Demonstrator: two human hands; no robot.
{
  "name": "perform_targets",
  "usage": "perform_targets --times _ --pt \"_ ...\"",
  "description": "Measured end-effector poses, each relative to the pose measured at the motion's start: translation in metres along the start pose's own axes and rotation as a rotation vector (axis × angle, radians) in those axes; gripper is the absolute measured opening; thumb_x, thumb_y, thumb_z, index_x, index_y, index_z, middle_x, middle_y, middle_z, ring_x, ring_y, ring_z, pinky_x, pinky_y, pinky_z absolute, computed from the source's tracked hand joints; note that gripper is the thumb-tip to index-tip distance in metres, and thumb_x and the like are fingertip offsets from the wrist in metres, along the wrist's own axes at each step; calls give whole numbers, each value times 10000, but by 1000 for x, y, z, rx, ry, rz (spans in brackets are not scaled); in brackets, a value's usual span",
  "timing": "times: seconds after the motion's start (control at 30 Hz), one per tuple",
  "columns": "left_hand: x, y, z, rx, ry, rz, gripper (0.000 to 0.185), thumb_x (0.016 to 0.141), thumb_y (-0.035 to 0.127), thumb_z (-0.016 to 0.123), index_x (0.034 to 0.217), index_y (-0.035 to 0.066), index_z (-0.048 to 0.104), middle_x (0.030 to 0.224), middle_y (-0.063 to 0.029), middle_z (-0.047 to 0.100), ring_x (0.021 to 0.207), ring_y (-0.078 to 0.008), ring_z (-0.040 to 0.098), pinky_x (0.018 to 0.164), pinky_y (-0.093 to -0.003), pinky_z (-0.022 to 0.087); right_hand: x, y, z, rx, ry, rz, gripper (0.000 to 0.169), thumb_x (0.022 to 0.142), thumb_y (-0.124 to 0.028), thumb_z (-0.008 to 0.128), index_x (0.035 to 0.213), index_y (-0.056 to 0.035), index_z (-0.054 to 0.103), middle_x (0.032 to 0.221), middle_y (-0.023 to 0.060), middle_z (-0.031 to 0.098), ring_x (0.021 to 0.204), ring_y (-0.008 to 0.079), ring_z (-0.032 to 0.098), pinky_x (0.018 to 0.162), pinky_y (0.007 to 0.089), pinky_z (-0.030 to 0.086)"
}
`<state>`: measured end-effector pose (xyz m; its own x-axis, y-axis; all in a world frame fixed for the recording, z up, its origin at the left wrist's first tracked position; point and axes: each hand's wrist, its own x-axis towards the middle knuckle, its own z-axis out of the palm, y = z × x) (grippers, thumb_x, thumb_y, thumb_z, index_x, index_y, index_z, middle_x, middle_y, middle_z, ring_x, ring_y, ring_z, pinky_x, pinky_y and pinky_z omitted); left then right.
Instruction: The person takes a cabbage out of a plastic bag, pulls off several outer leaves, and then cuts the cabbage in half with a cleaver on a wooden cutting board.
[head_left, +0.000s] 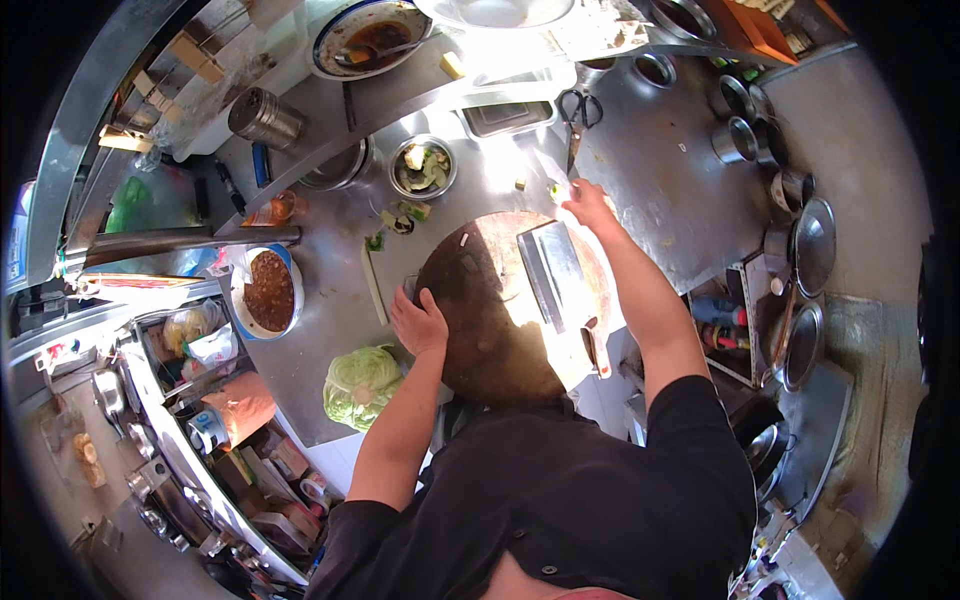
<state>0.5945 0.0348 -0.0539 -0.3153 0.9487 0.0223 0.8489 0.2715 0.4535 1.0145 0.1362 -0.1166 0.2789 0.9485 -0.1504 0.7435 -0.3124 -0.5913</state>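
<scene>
A round wooden chopping block (480, 330) stands on the steel counter before me, half in strong sunlight. My left hand (421, 321) touches its left edge, thumb spread from the fingers. Across the block's right side lies a cleaver (551, 274), its handle towards me and no hand on it. My right hand (589, 204) reaches past the block's far right edge, close to a small green vegetable scrap (555, 193). Glare hides whether its fingers grip anything. A pale cabbage head (363, 386) sits left of my left forearm. Beside the block lies a thin pale strip (373, 286).
Beyond the block are a steel bowl of vegetable pieces (423, 166), dark green trimmings (397, 223) and black-handled scissors (577, 124). A blue-rimmed container of brown sauce (268, 291) stands at left. An overhead shelf edge (352, 139) crosses the far side. Several steel pots (733, 140) line the right.
</scene>
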Motion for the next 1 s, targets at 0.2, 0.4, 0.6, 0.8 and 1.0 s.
perform_targets --times 0.2,0.4,0.6,0.8,1.0 --pt "-2 -8 5 81 26 10 591 994 453 552 1384 16 479 1315 -216 571 1189 -424 533 1001 -520 436 49 -120 40 -44 -254 -2 440 803 -262 743 1197 -75 680 1010 212 649 894 303 704 767 413 576" --pt "4 2 -1 102 -16 -11 607 987 467 558 1386 18 468 1290 -227 581 1173 -435 544 985 -522 445 70 -166 68 -85 -100 -294 235 837 -195 671 1027 -62 715 952 173 679 744 297 717 705 392 578" --pt "-2 -5 1 127 -38 -70 658 970 514 558 1411 37 459 1359 -198 563 1226 -405 534 996 -521 446 42 -280 58 271 -71 -506 200 872 -131 664 1046 -32 665 969 168 681 867 373 684 749 449 544" --pt "2 -2 -6 52 -64 -90 663 965 500 572 1430 44 451 1386 -181 545 1250 -387 522 1019 -515 437 -21 -306 128 -357 -340 -507 398 951 -206 532 1339 -129 576 1119 206 682 932 397 725 818 458 586" --pt "41 -38 -4 -185 178 -231 552 935 317 640 1403 63 495 1349 -216 561 1230 -402 538 1013 -531 443 -36 -346 146 -523 -378 -392 682 864 -251 711 1496 -229 454 1323 142 513 1234 367 510 827 473 583"
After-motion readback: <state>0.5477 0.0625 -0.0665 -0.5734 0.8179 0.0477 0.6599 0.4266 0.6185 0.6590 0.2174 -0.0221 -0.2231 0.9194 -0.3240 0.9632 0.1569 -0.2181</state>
